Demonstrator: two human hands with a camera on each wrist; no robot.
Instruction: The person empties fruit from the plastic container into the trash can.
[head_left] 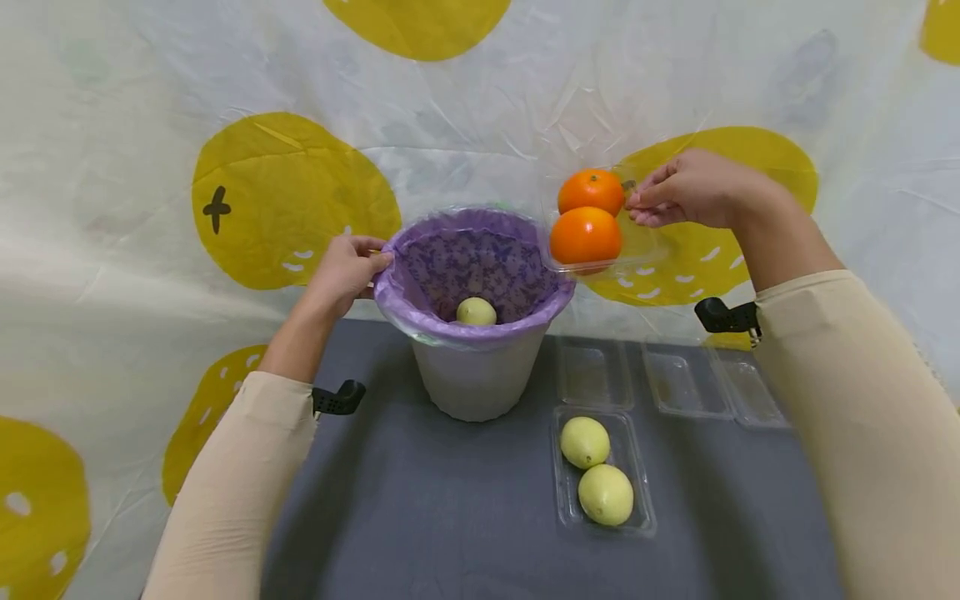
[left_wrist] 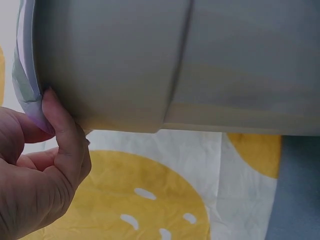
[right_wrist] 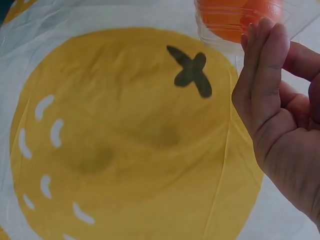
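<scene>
Nearest the camera are my two beige sleeves, the left one (head_left: 232,492) at the near left and the right one (head_left: 840,417) at the near right, with a black wrist camera (head_left: 341,398) strapped at my left wrist and another (head_left: 726,317) at my right.

My left hand (head_left: 341,271) pinches the purple liner (head_left: 480,333) between thumb and fingers where it folds over the left rim of a white bin (head_left: 480,379). Down inside the bin, towards the near side, I see one pale yellow fruit (head_left: 476,312).

My right hand (head_left: 693,192) pinches the right edge of a clear tray (head_left: 633,257), up in the air at the bin's right rim; I can't tell whether the two touch. In it sit two oranges, the far orange (head_left: 591,190) just beside the near orange (head_left: 586,236).

On the grey table (head_left: 450,517), right of the bin and nearer me, a clear box (head_left: 622,437) holds two pale yellow fruits (head_left: 606,495), one nearer than the other. Beyond it, three more clear containers (head_left: 686,383) lie in a row running right, before a white cloth (head_left: 480,125) printed with big yellow fruit.
</scene>
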